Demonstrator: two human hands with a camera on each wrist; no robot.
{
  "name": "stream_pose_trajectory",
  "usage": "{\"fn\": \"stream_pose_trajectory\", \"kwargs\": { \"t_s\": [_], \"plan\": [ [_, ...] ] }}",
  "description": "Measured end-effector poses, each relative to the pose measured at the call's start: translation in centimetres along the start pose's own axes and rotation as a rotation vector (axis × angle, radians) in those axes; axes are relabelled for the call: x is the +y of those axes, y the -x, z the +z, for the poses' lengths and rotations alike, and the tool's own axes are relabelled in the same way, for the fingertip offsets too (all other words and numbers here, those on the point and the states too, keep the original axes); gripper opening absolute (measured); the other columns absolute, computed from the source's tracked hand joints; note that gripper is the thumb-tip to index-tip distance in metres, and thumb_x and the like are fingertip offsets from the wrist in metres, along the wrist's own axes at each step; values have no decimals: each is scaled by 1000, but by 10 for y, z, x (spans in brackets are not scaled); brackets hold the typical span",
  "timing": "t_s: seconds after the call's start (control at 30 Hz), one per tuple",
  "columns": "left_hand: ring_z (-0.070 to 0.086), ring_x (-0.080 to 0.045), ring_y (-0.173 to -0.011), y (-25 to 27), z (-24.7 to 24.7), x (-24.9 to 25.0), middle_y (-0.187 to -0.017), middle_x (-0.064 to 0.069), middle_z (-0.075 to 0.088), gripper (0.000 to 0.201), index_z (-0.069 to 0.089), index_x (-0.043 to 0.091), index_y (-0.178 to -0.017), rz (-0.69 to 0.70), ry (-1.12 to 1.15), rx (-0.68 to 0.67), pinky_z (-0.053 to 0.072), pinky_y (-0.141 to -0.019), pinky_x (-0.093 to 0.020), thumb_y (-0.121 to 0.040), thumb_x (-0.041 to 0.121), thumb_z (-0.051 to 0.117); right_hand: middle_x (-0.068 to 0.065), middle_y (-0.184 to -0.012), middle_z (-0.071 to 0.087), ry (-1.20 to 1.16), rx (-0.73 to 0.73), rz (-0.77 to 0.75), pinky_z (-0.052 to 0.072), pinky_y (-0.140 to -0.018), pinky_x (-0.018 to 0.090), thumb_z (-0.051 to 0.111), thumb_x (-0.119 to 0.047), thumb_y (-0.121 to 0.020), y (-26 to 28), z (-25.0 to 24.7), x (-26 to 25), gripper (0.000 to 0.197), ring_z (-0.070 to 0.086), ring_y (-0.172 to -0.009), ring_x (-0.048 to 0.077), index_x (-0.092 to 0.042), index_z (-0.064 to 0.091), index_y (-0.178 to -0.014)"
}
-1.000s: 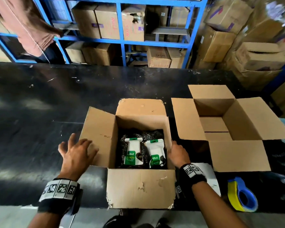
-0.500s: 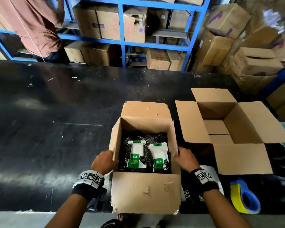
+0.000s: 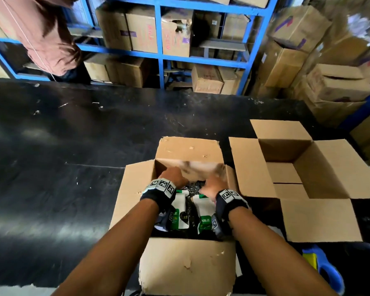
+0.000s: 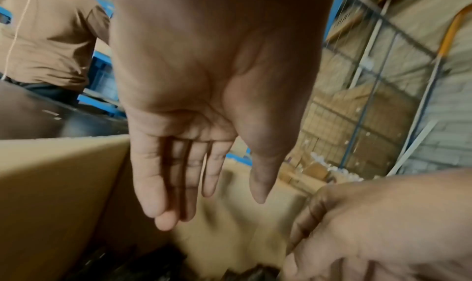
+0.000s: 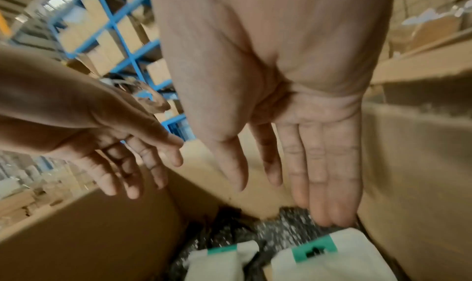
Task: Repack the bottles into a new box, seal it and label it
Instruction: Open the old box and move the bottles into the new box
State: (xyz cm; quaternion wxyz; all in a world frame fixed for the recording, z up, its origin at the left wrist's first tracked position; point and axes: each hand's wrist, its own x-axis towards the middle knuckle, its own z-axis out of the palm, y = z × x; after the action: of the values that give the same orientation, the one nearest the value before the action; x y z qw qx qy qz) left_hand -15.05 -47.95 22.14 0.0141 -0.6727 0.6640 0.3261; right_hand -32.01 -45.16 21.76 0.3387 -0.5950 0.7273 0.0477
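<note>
A black, scuffed table (image 3: 77,150) carries an open worn box (image 3: 186,265) under both hands. Just right of the right hand stands a second open box (image 3: 320,218). Nearer, right of that forearm, lies what looks like a blue-and-yellow tape dispenser (image 3: 323,268).

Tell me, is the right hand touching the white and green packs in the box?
Apart. The right wrist view shows the right hand open, its fingertips ending above the white and green packs, with dark wrap showing in the gap between.
</note>
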Motion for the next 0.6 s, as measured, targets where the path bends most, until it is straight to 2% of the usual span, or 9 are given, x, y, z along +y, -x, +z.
{"fn": "stream_pose_trajectory", "kwargs": {
  "t_s": [0.07, 0.17, 0.27, 0.33, 0.43, 0.5, 0.6],
  "plan": [
    [66, -31, -107, -17, 11, -4, -122, -11, 69, 49, 69, 14, -117, -38, -44, -77, 51, -87, -34, -83, 49, 68, 9, -93, 67, 26, -55, 45, 51, -66, 33, 63, -18, -94, -14, 6, 2, 10, 68, -87, 26, -9, 60, -96],
    [64, -35, -113, -39, 28, -19, -127, -16, 65, 53, 65, 8, -121, -160, -71, -122, 52, -91, -37, -84, 45, 69, 15, -111, 71, 108, -129, 75, 53, -73, 31, 61, -19, -96, -33, 20, 8, 18, 70, -103, 29, -5, 68, -105],
    [61, -38, -118, -53, 48, -31, -133, -17, 60, 64, 61, 10, -127, -227, -87, -138, 52, -96, -42, -77, 46, 74, 16, -129, 66, 157, -179, 109, 54, -83, 32, 58, -24, -97, -46, 40, 16, 34, 67, -114, 32, -3, 67, -123],
    [60, -38, -119, -58, 60, -35, -134, -16, 60, 74, 59, 12, -130, -233, -96, -153, 52, -97, -44, -71, 52, 77, 17, -138, 62, 164, -202, 128, 55, -95, 36, 59, -30, -96, -49, 51, 18, 44, 64, -121, 34, -4, 63, -132],
    [58, -35, -122, -65, 75, -36, -135, -15, 60, 81, 59, 13, -132, -230, -91, -191, 50, -101, -41, -67, 56, 80, 16, -136, 64, 197, -221, 114, 53, -97, 35, 61, -33, -96, -53, 56, 17, 45, 64, -122, 32, -5, 64, -131],
    [55, -35, -126, -65, 83, -36, -137, -15, 58, 86, 56, 10, -134, -243, -80, -195, 49, -103, -39, -66, 56, 82, 15, -134, 65, 192, -246, 94, 53, -95, 34, 61, -29, -97, -54, 57, 18, 41, 64, -120, 31, -4, 64, -129],
    [48, -37, -133, -65, 94, -35, -143, -18, 50, 103, 39, 3, -141, -317, -45, -191, 44, -106, -42, -63, 51, 86, 14, -136, 63, 190, -254, 124, 52, -97, 34, 59, -23, -97, -55, 58, 19, 38, 62, -122, 32, -4, 63, -130]
  ]
}}
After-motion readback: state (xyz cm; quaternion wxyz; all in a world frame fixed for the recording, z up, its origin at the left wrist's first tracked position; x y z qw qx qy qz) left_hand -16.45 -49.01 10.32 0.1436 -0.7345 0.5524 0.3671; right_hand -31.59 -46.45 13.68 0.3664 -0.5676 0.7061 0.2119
